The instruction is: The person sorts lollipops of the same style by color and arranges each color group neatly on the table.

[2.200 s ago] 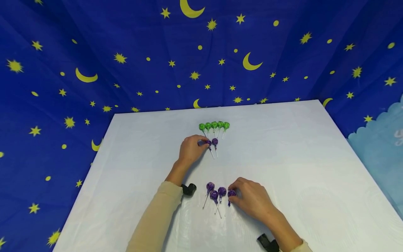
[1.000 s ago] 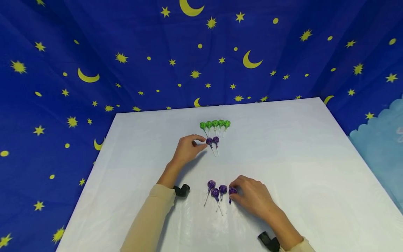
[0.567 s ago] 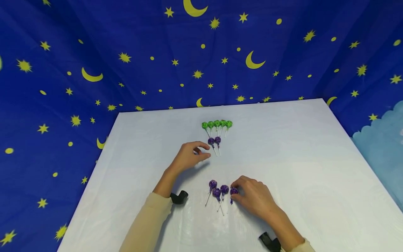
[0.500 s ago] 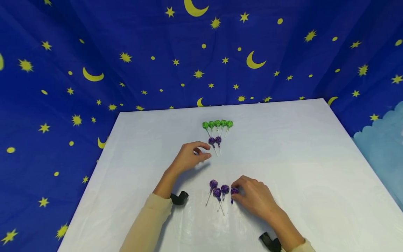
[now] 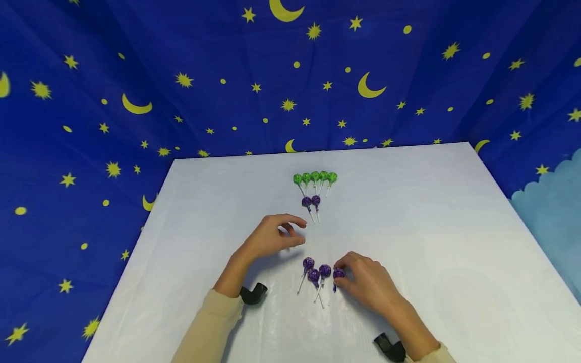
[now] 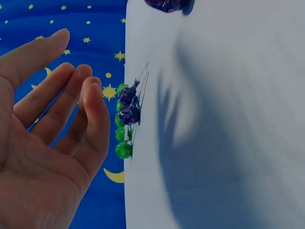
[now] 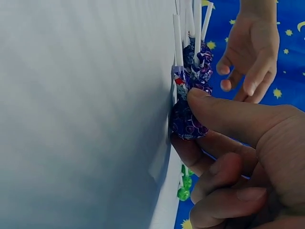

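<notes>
My right hand pinches the purple-wrapped head of a lollipop between thumb and forefinger, low at the table. Just left of it in the head view lie several more purple lollipops, their white sticks crossing toward me. My left hand hovers above the table with fingers spread and loosely bent, holding nothing. Beyond its fingertips, two purple lollipops lie side by side. Behind those is a row of several green lollipops, heads away from me; the left wrist view shows both groups from the side.
A white-covered table spans the work area. Behind it hangs a blue curtain printed with yellow moons and stars. Black wrist-worn pieces stick out near both cuffs.
My left hand has let go of the left one of the two far purple lollipops and drawn back toward me. The right hand keeps its pinch in nearly the same place.
</notes>
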Demonstrator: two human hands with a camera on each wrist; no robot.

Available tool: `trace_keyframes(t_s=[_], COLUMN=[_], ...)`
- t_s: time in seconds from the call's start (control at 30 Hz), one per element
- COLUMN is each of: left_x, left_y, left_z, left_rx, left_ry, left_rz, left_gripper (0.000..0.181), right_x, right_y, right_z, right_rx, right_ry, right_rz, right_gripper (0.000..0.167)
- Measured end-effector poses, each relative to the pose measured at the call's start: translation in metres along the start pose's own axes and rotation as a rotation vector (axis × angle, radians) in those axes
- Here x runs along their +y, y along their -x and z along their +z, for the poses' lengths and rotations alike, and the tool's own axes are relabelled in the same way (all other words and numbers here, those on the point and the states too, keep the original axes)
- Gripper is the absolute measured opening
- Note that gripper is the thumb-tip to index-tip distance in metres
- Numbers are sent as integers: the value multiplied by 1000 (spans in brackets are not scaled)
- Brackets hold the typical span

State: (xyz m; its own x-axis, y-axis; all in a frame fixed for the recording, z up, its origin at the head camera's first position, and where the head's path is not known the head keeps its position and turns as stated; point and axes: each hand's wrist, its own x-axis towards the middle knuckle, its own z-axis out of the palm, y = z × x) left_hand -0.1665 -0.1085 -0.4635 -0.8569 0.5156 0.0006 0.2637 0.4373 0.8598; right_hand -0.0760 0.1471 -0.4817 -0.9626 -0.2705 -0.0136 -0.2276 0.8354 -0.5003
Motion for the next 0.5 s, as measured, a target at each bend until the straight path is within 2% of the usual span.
trace_keyframes(t_s=[0.1, 0.3, 0.5], left_x=[2, 5, 2], left_y=[7, 20, 30], left_z=[2, 9, 19], left_rx=[-19, -10, -76], left_ry=[8, 23, 0], left_rz=[6, 23, 17], left_gripper=[39, 37, 39], right_x=[0, -1, 0], right_y=[1, 1, 0], right_z=[0, 1, 2], right_rx=[0, 9, 20], right_ry=[-2, -3, 3], right_rz=[6, -8, -13], right_gripper=[24, 24, 25])
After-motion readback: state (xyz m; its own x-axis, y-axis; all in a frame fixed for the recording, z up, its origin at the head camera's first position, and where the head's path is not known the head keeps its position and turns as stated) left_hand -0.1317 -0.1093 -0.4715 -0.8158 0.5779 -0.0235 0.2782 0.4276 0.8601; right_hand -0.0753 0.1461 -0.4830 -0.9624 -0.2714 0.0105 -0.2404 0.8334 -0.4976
